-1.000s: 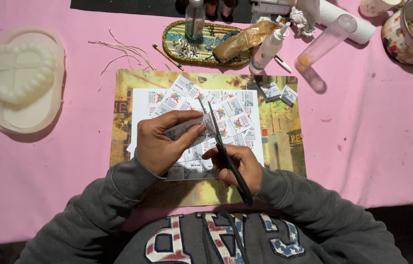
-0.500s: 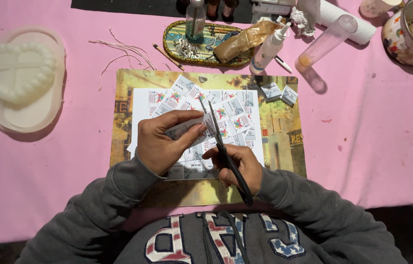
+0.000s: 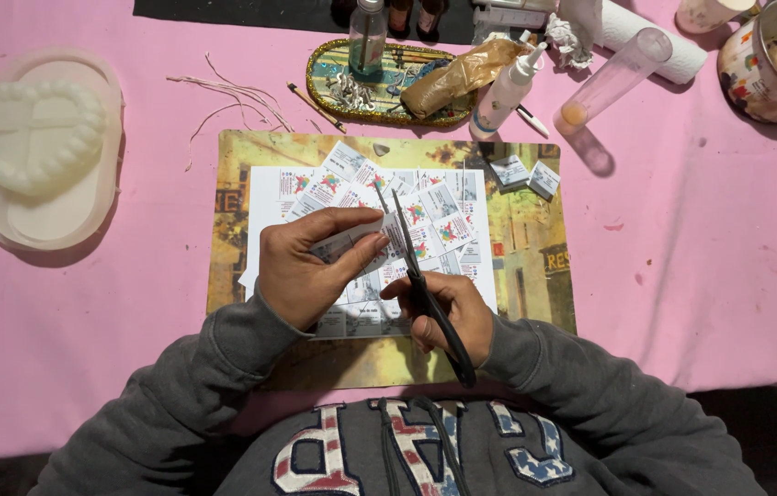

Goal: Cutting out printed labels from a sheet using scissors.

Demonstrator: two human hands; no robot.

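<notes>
My left hand (image 3: 306, 266) pinches a narrow strip of printed paper (image 3: 351, 237) above a yellowish mat (image 3: 526, 248). My right hand (image 3: 448, 312) grips black scissors (image 3: 407, 248), their blades parted and pointing away from me, with the strip's end between them. Under both hands lies a white sheet (image 3: 269, 188) covered with several small cut printed squares (image 3: 434, 216). Two more cut squares (image 3: 526, 174) sit on the mat's far right corner.
A white heart-shaped mould on a tray (image 3: 39, 147) lies far left. Behind the mat are loose strings (image 3: 223, 96), an oval tray with bottles (image 3: 379, 78), a white squeeze bottle (image 3: 508, 87), a clear tube (image 3: 613, 78), a paper roll (image 3: 646, 41) and a patterned mug (image 3: 774, 60).
</notes>
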